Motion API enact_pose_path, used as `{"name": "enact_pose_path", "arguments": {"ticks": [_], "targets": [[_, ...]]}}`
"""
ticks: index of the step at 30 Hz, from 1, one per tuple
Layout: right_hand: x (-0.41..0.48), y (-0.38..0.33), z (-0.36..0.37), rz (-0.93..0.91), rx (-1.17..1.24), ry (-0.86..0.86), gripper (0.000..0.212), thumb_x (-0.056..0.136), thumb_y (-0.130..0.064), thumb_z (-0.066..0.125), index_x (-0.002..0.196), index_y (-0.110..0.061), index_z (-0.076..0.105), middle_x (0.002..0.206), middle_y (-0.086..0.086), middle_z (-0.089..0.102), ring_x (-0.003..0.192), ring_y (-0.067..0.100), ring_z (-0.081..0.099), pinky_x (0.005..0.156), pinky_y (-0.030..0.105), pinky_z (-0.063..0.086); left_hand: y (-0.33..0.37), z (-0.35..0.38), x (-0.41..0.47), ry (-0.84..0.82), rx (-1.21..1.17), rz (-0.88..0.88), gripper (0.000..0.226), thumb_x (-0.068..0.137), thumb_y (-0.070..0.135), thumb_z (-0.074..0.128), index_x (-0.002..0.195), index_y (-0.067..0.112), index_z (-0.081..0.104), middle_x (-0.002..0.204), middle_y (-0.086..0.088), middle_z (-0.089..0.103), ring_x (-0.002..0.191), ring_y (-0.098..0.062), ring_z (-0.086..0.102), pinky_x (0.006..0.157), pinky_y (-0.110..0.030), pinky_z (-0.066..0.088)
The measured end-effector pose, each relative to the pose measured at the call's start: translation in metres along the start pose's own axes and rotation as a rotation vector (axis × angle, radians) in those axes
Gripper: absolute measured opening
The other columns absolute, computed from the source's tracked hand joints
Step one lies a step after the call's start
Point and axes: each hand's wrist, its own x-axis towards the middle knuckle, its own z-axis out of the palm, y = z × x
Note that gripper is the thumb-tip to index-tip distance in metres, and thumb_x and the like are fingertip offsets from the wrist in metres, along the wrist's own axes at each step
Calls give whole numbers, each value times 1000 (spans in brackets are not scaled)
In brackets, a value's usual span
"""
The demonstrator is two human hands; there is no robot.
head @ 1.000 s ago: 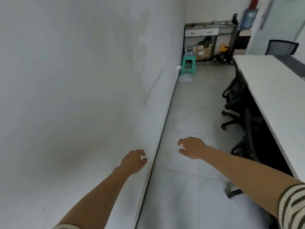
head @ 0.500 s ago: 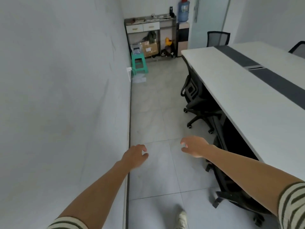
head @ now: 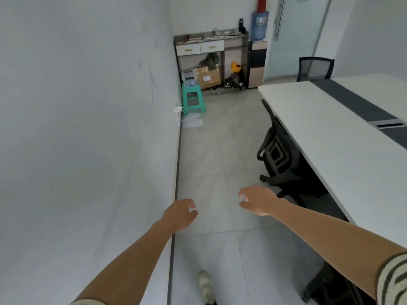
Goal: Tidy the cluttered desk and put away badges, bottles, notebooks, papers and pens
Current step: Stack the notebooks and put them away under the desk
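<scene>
My left hand (head: 180, 213) hangs in front of me over the tiled floor beside the wall, fingers loosely curled, holding nothing. A little to its right, my right hand (head: 256, 200) is also stretched forward with relaxed fingers and nothing in it. A long white desk (head: 343, 137) with a dark centre strip runs along the right side. A small cluttered shelf table (head: 211, 44) with two drawers stands against the far wall, small items on its top too far to tell apart. A dark bottle (head: 241, 24) stands on its right end.
A white wall (head: 88, 128) is close on my left. Black office chairs (head: 279, 157) are tucked under the desk. A green stool (head: 193, 99), a cardboard box (head: 208, 78) and a water dispenser (head: 258, 40) sit at the far end. My shoe (head: 206, 287) shows below.
The view has swung right, away from the wall, bringing the long desk and far shelf table into fuller view. Both hands stay forward, holding nothing. My shoe has come into view.
</scene>
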Motion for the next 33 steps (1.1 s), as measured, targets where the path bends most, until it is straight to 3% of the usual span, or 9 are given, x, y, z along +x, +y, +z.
{"name": "enact_pose_path", "arguments": {"ticks": [10, 18, 29, 33], "targets": [[219, 49, -143, 119, 67, 111, 40, 99, -38, 46, 137, -27, 48, 135, 0, 57, 123, 22, 53, 97, 34, 43, 16, -155, 263, 27, 46, 89, 35, 97, 35, 50, 128, 17, 54, 124, -5, 58, 112, -22, 55, 97, -29, 44], [362, 122, -192, 190, 100, 85, 39, 97, -37, 47, 135, -28, 50, 133, 0, 57, 121, 23, 53, 99, 35, 45, 66, -201, 440, -48, 76, 176, 32, 95, 36, 53, 121, 18, 57, 111, -10, 63, 105, -25, 59, 92, -31, 47], [640, 260, -343, 163, 107, 161, 40, 96, -41, 50, 134, -31, 52, 134, -2, 57, 125, 20, 51, 102, 31, 41, 134, -310, 712, 73, 58, 82, 31, 95, 40, 53, 119, 22, 58, 109, -4, 60, 104, -23, 59, 92, -31, 47], [717, 288, -375, 141, 85, 140, 40, 96, -40, 50, 135, -30, 51, 135, -1, 57, 128, 19, 48, 104, 30, 37, 142, -328, 788, 46, 59, 48, 31, 93, 44, 53, 118, 25, 57, 111, -7, 62, 100, -23, 60, 92, -33, 49]]}}
